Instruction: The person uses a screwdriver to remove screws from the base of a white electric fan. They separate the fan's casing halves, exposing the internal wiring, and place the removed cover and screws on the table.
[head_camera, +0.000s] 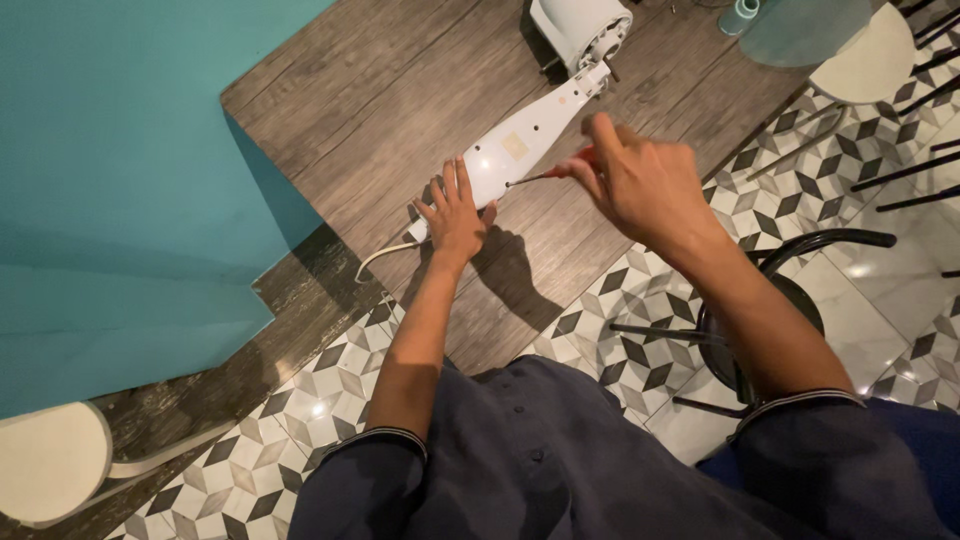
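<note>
One head-worn camera looks steeply down, close over the wooden table (400, 110).

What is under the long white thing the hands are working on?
The long white casing lies flat on a wooden table. The left hand presses its near end, hiding that part. Its underside is hidden.

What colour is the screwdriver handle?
Red; the screwdriver handle peeks from the right hand in the head view.
</note>
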